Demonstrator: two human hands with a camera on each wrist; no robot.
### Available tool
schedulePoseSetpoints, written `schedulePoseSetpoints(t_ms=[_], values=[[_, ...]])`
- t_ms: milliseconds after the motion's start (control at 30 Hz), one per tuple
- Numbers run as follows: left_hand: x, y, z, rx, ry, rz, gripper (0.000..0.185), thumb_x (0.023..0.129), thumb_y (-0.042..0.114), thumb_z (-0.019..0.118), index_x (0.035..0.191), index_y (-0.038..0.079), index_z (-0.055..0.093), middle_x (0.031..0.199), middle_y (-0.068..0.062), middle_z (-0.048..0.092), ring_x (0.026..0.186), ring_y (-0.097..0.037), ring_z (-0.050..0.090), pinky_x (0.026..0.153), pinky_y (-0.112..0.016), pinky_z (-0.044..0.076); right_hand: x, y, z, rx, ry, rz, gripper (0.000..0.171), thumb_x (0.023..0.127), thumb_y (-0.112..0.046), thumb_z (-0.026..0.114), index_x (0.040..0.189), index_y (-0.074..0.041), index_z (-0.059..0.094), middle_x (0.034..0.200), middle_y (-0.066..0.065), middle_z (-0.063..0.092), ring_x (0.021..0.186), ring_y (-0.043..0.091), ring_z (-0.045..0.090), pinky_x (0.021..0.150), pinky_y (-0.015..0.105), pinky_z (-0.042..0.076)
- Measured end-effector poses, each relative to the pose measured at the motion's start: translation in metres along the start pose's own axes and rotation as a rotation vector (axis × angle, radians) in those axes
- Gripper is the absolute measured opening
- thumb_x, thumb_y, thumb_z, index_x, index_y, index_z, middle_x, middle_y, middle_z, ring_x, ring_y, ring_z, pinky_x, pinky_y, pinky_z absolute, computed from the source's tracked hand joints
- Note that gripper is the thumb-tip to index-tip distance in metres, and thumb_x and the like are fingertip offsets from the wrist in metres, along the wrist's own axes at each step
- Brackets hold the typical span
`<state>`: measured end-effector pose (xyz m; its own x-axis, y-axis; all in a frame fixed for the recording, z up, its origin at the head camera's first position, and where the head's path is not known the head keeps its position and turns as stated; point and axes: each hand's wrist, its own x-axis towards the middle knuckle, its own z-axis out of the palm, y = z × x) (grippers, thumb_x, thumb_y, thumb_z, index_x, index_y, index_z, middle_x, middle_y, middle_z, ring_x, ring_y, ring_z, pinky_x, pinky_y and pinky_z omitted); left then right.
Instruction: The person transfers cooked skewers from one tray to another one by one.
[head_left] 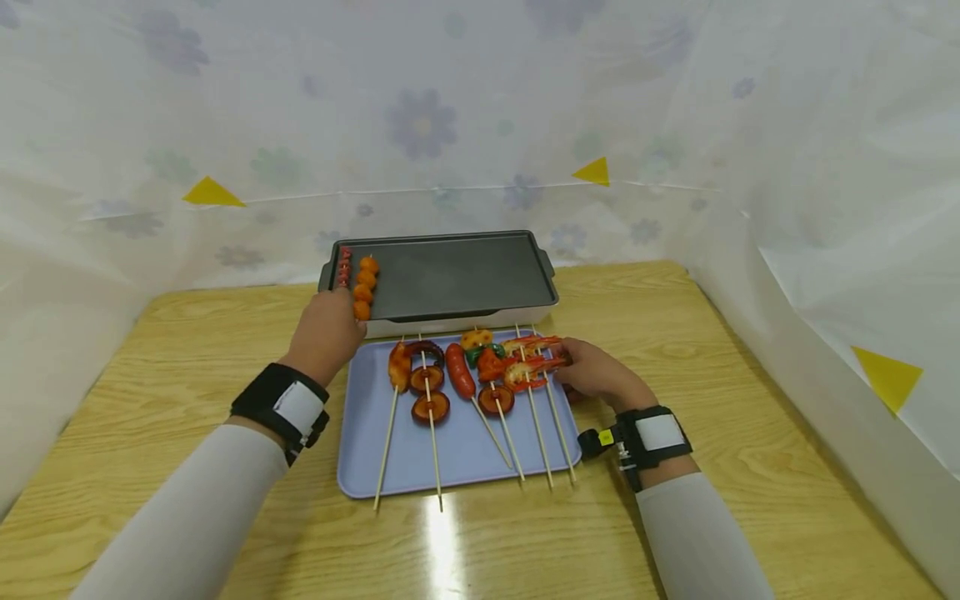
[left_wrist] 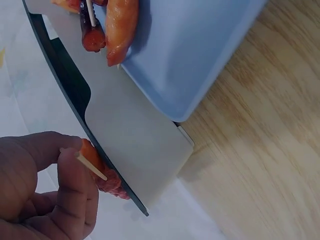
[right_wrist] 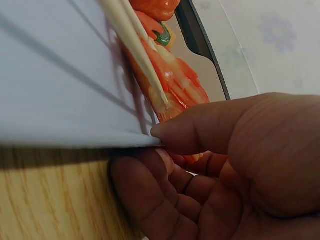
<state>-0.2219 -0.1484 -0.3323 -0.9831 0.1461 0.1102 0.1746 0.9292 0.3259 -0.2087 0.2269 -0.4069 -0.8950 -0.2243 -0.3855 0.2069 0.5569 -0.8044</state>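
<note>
At the front left corner of the black griddle (head_left: 465,275), my left hand (head_left: 327,329) pinches the wooden stick of a skewer of orange balls (head_left: 364,290). The stick's end (left_wrist: 93,167) pokes out between thumb and fingers in the left wrist view. Just left of it, a red meat skewer (head_left: 344,265) lies on the griddle, its lower part hidden by the hand. My right hand (head_left: 600,375) grips the right rim of the lilac tray (head_left: 405,467), thumb on top and fingers curled beneath. Shrimp skewers (right_wrist: 175,75) lie right by that thumb.
Along the tray lie a wing-like skewer (head_left: 399,367), a mushroom skewer (head_left: 430,408) with a tentacle, a sausage skewer (head_left: 460,372) and a mixed skewer (head_left: 496,399). Their sticks overhang the front rim. The griddle stands close behind the tray, before a floral sheet (head_left: 450,133).
</note>
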Motion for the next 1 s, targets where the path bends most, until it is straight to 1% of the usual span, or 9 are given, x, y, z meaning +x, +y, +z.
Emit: schedulePoseSetpoints(t_ms=[167, 233, 333, 467, 633, 833, 900, 1000], values=[[-0.003, 0.0007, -0.0006, -0.021, 0.038, -0.023, 0.026, 0.089, 0.007, 0.067, 0.097, -0.017, 0.059, 0.081, -0.026, 0.062, 0.076, -0.04, 0.062, 0.064, -0.048, 0.051, 0.0005, 0.0005, -0.0003, 0.013, -0.004, -0.005, 0.041, 0.096, -0.002, 0.048, 0.136, 0.003, 0.041, 0.121, 0.023, 0.056, 0.083, 0.025, 0.064, 0.066, 0.035, 0.054], [-0.0032, 0.0007, -0.0007, -0.021, 0.037, -0.033, 0.022, 0.089, 0.007, 0.066, 0.089, -0.014, 0.061, 0.074, -0.022, 0.061, 0.071, -0.038, 0.061, 0.059, -0.045, 0.049, 0.0005, 0.0005, -0.0002, 0.013, -0.003, -0.007, 0.041, 0.095, -0.002, 0.049, 0.136, 0.003, 0.041, 0.121, 0.023, 0.056, 0.082, 0.025, 0.063, 0.065, 0.035, 0.054], [-0.0024, 0.0009, -0.0012, -0.014, 0.02, -0.048, 0.02, 0.089, 0.008, 0.065, 0.081, -0.011, 0.062, 0.068, -0.017, 0.058, 0.065, -0.033, 0.059, 0.055, -0.041, 0.047, 0.0, 0.0002, 0.0003, 0.012, -0.002, -0.005, 0.041, 0.095, -0.002, 0.049, 0.136, 0.003, 0.042, 0.12, 0.023, 0.056, 0.08, 0.025, 0.063, 0.064, 0.035, 0.054], [-0.0012, 0.0007, -0.0015, -0.013, -0.003, -0.062, 0.02, 0.089, 0.007, 0.064, 0.08, -0.01, 0.063, 0.067, -0.014, 0.057, 0.064, -0.031, 0.058, 0.054, -0.038, 0.046, 0.0001, -0.0002, 0.0011, 0.01, 0.002, -0.004, 0.042, 0.095, -0.002, 0.05, 0.136, 0.002, 0.042, 0.121, 0.023, 0.055, 0.082, 0.026, 0.062, 0.064, 0.035, 0.053], [-0.0009, 0.0022, -0.0032, -0.013, -0.016, -0.068, 0.02, 0.09, 0.008, 0.064, 0.083, -0.011, 0.063, 0.069, -0.015, 0.057, 0.065, -0.031, 0.057, 0.054, -0.039, 0.046, 0.0013, 0.0005, 0.0013, 0.005, 0.007, -0.009, 0.043, 0.095, -0.002, 0.05, 0.137, 0.003, 0.041, 0.124, 0.024, 0.054, 0.084, 0.027, 0.062, 0.065, 0.035, 0.053], [-0.0015, 0.0049, -0.0064, -0.016, -0.019, -0.065, 0.02, 0.09, 0.006, 0.063, 0.088, -0.014, 0.063, 0.075, -0.02, 0.06, 0.069, -0.034, 0.06, 0.059, -0.043, 0.051, 0.001, 0.0004, 0.0, -0.004, 0.009, -0.01, 0.04, 0.095, -0.002, 0.05, 0.135, 0.003, 0.042, 0.12, 0.023, 0.055, 0.079, 0.026, 0.061, 0.063, 0.034, 0.053], [-0.0015, 0.0057, -0.0077, -0.013, -0.018, -0.06, 0.02, 0.089, 0.006, 0.062, 0.088, -0.014, 0.062, 0.076, -0.021, 0.06, 0.07, -0.035, 0.06, 0.061, -0.044, 0.052, 0.0005, 0.0001, -0.0003, -0.004, 0.009, -0.008, 0.04, 0.095, -0.003, 0.05, 0.134, 0.003, 0.042, 0.117, 0.022, 0.056, 0.077, 0.025, 0.06, 0.062, 0.034, 0.052], [-0.0013, 0.0063, -0.0092, -0.015, -0.026, -0.057, 0.017, 0.088, 0.004, 0.061, 0.085, -0.013, 0.062, 0.074, -0.02, 0.058, 0.067, -0.034, 0.058, 0.059, -0.043, 0.051, -0.0002, -0.0008, -0.0002, -0.007, 0.01, -0.007, 0.04, 0.095, -0.003, 0.05, 0.134, 0.003, 0.042, 0.116, 0.021, 0.056, 0.076, 0.025, 0.06, 0.062, 0.034, 0.052]])
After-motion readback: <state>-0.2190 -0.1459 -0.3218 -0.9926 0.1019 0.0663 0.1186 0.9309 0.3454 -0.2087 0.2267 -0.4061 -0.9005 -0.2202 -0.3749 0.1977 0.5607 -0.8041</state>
